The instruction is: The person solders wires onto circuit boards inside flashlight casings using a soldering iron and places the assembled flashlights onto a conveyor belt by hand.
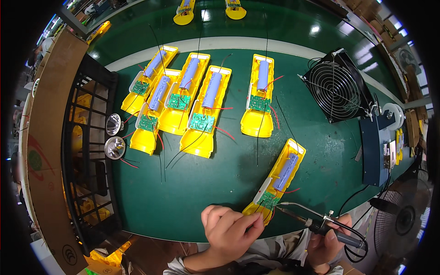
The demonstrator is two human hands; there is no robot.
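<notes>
My right hand [327, 240] is wrapped around a soldering iron [339, 234] with a dark handle and a thin metal solder-feed tube clamped along it. The iron's tip points left and reaches the edge of a green circuit board [269, 200]. That board sits in a yellow plastic housing half [293, 149], which lies slanted near the table's front edge and also holds a purple cylindrical battery [286, 172]. My left hand [231, 231] is closed at the housing's lower end, its thumb and forefinger pinching a thin black wire by the board. The fingertips partly hide the wire.
Several similar yellow housings [197, 145] with batteries, boards and loose wires lie farther back on the green table [183, 197]. Two shiny reflector cups [114, 147] stand by a black crate [94, 183] at left. A square black fan [338, 87] and blue machine [373, 151] stand at right.
</notes>
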